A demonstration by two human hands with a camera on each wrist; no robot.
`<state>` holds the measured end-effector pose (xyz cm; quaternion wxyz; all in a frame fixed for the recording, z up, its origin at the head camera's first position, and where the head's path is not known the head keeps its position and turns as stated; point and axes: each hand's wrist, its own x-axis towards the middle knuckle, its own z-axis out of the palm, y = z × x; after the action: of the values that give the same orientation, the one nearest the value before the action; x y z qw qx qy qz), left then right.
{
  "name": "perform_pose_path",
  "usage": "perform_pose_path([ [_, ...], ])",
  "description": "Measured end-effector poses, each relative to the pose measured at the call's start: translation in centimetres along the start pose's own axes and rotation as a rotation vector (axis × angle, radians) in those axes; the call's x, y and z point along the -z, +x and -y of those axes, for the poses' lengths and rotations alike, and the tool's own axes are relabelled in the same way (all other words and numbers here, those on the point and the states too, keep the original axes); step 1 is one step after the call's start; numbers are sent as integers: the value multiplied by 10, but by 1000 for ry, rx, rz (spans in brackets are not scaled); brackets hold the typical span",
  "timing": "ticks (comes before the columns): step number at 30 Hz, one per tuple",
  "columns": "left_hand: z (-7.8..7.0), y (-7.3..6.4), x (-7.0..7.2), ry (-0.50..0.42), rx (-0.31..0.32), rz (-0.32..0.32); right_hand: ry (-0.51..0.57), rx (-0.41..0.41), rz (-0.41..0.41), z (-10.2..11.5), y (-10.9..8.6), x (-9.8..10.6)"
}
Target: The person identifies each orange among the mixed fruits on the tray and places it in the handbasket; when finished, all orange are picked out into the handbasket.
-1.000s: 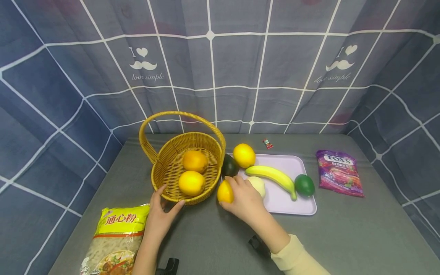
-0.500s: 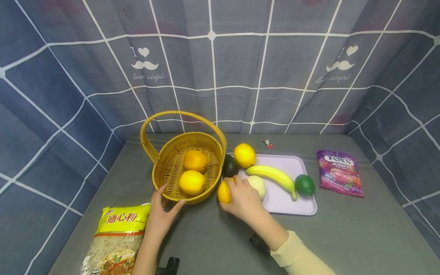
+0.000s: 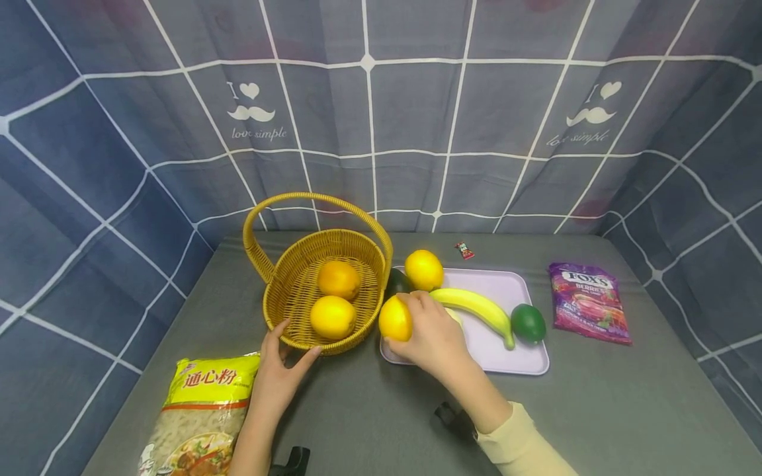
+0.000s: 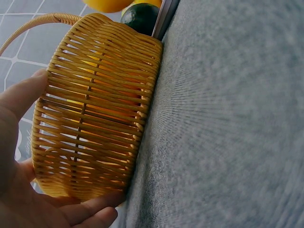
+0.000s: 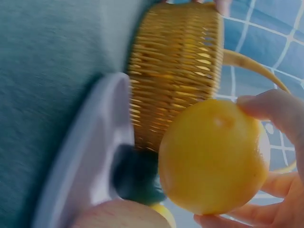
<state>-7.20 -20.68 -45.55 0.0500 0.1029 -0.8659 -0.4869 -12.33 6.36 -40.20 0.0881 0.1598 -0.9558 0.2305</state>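
Note:
My right hand (image 3: 437, 334) grips a yellow-orange orange (image 3: 395, 318) above the left end of the lilac tray (image 3: 506, 360). In the right wrist view the thumb and fingers curl round the orange (image 5: 213, 159). My left hand (image 3: 282, 370) holds the near side of the wicker basket (image 3: 288, 284); in the left wrist view its thumb lies at the rim and its fingers near the base. Inside the basket are an orange-coloured fruit (image 3: 339, 279) and a yellow fruit (image 3: 333, 317). A pale round fruit (image 5: 121, 216) is mostly hidden behind my right hand in the head view.
On the tray lie a banana (image 3: 476, 307), a green fruit (image 3: 528, 322), a dark green fruit (image 3: 397, 283) and a yellow fruit (image 3: 424, 270). A purple candy bag (image 3: 589, 301) lies right, a small red packet (image 3: 464, 250) behind, a pasta bag (image 3: 205, 410) front left.
My right hand has lifted the orange from the tray's left end, raising it slightly. The left hand and basket have stayed in place.

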Motion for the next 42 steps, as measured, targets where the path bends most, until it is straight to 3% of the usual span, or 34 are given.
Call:
perform_pose_path([
  [10,-1,-1,1,-1,3,1,263,-38,-6,2,4,30],
  [18,-2,-1,1,2,2,-1,522,3,22,16,10,24],
  [31,-1,0,0,-1,-3,0,553,171,85,62,37,-6],
  [37,-1,1,0,-10,-9,-4,603,188,110,80,49,-22],
  [42,0,1,0,-18,-16,1,573,174,123,86,55,-36],
])
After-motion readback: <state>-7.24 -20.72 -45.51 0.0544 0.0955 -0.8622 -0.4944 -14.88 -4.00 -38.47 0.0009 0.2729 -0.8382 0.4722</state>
